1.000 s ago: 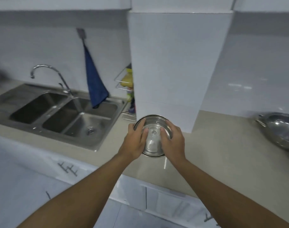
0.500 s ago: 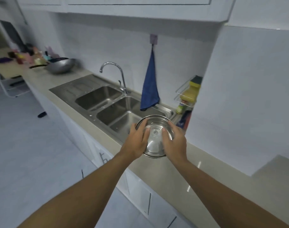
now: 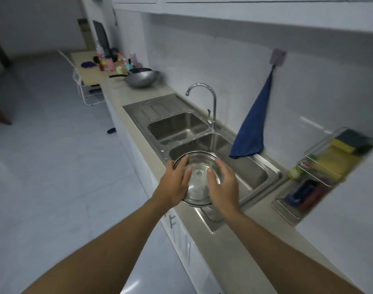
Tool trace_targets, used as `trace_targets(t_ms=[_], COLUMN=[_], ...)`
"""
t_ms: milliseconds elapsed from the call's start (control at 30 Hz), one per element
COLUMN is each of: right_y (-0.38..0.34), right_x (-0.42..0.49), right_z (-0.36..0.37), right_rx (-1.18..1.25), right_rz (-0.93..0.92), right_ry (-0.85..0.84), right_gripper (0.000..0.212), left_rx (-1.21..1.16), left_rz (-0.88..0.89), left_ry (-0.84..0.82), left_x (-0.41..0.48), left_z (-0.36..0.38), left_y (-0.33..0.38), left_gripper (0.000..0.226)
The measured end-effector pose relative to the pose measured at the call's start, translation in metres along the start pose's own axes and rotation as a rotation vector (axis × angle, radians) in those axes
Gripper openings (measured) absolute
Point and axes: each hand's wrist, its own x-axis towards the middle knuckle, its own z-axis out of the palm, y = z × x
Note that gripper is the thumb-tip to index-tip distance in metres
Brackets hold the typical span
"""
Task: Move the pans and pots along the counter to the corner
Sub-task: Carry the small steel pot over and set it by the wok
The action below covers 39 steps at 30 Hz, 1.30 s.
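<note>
Both hands on the steel pot [image 3: 199, 179], L hand [image 3: 174, 184] & R hand [image 3: 223, 185] clamped on opposite sides, fingers curled over its rim. Pot's off the counter [image 3: 230, 249], sink [image 3: 179, 128] just beyond the fingertips; wok [image 3: 142, 78] sits far past them w/ a dark pan

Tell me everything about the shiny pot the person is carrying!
The pot is round and looks like shiny steel, with ring-like steps near its rim and a small round boss in the middle of the surface facing the camera. Whether that surface is a lid or the pot's bottom, I cannot tell. It is held up in the air, tilted toward the camera, above the front edge of the sink. The left hand grips its left side and the right hand its right side. Nothing else touches it.
</note>
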Motion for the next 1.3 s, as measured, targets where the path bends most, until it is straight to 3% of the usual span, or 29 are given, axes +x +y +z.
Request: trace_targets(t_ms=[833,1300], right_y=[-0.096,-0.125], right_x=[0.14,0.307], right_z=[0.354,0.544], right_rx=[0.006,0.025], right_rz=[-0.085,-0.138], right_ry=[-0.164,-0.282], right_gripper=[0.044,0.042], left_rx=[0.03,0.046], left_rz=[-0.031,-0.146], left_ry=[0.14,0.23], left_x=[0.178,0.357], left_z=[-0.23,-0.323], left_y=[-0.248,-0.365], left_gripper=[0.042,0.042])
